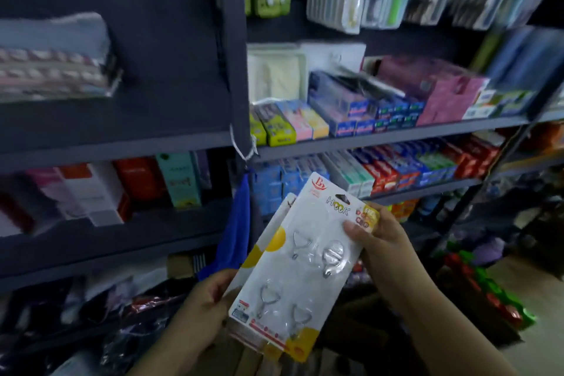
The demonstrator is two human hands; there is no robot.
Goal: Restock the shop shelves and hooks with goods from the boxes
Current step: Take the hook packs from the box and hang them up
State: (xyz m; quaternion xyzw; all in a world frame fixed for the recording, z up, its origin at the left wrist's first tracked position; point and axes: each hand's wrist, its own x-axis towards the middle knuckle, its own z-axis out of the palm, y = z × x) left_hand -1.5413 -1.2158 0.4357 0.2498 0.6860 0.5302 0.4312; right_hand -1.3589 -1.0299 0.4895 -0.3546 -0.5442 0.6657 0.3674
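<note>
I hold a small stack of white blister cards of metal hooks, printed "HOOK", in front of the dark shelving. My left hand grips the stack's lower left edge, fingers curled behind it. My right hand pinches the front card near its upper right corner, thumb on the face. A second card shows behind the front one at the left edge. No box is clearly in view.
Dark metal shelves carry toothpaste cartons and small coloured boxes. A blue cloth hangs from the upright post. Bagged goods lie low at the left, green and red packs on the floor at the right.
</note>
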